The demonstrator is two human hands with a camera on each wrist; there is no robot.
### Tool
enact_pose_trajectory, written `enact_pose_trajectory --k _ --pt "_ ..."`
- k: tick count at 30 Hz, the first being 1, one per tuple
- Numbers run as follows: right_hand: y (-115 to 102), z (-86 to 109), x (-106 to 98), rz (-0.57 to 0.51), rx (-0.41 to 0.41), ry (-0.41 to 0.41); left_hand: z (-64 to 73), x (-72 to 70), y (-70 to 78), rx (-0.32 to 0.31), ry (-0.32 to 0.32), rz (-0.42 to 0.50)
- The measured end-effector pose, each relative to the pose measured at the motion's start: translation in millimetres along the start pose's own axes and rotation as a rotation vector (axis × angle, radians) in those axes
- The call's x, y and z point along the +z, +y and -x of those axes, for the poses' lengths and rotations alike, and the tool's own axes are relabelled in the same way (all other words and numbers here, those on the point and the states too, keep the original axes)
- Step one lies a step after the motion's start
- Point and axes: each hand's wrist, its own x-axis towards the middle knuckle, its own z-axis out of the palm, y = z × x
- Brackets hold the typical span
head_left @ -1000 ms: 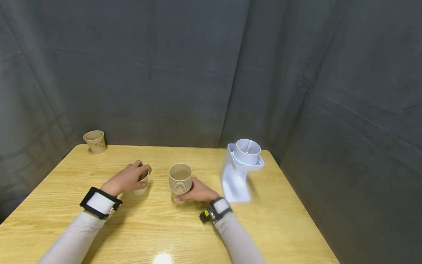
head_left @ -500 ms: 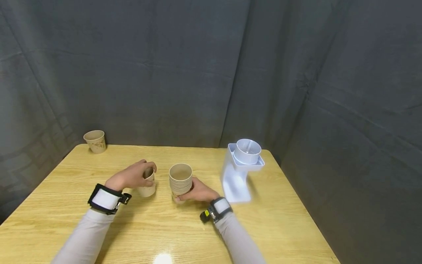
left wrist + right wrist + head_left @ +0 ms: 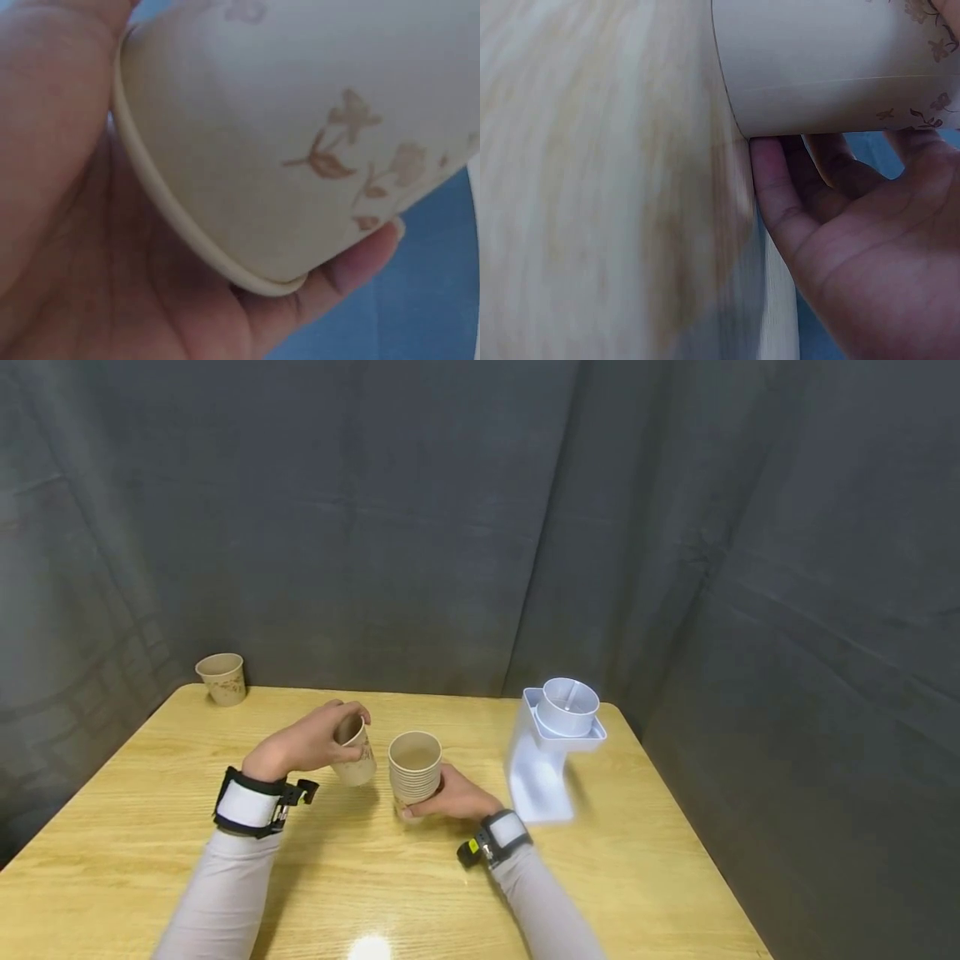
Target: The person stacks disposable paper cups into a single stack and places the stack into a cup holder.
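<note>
My left hand (image 3: 307, 745) grips a paper cup (image 3: 360, 767) from above by its rim. This cup is slightly tilted, with its shadow on the table below it. Its floral print shows close up on the paper cup (image 3: 262, 150) in the left wrist view. To its right stands an upright stack of paper cups (image 3: 412, 783), with several rims nested together. My right hand (image 3: 459, 797) holds the stack low on its right side. In the right wrist view, the stack's lowest cup (image 3: 832, 75) rests its base on the wood, fingers curled around it.
A wooden table (image 3: 420, 893) fills the lower view. One more paper cup (image 3: 225, 683) stands at the far left corner. A white stand with a round holder (image 3: 564, 714) on top is right of my right hand. A dark grey curtain (image 3: 360, 527) hangs behind.
My left hand has moved right toward the stack and lifted its cup off the table, tilting it a little. My right hand and the stack have stayed in place.
</note>
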Motion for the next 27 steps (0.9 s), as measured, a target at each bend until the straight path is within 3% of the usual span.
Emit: enact_pose_trajectory --k 4,10,18,22,27 --pt "2.2 -1.4 -0.5 -0.002 -0.002 0.003 2.6 -5.5 13.0 -0.007 0.075 -0.023" --pt "3.1 -2.2 -0.5 -0.001 -0.007 0.004 6.4 -10.4 29.9 0.045 0.198 -0.037" --pt "4.0 -1.5 -1.1 -0.005 -0.015 -0.004 5.2 -8.5 45.8 0.173 0.341 0.001" --pt "3.8 -1.4 -1.8 -0.009 -0.012 -0.006 2.3 -5.9 49.2 0.214 0.357 0.052" --pt "2.8 -1.9 -1.6 -0.006 -0.011 -0.02 -1.3 -0.5 50.6 0.227 0.312 0.071"
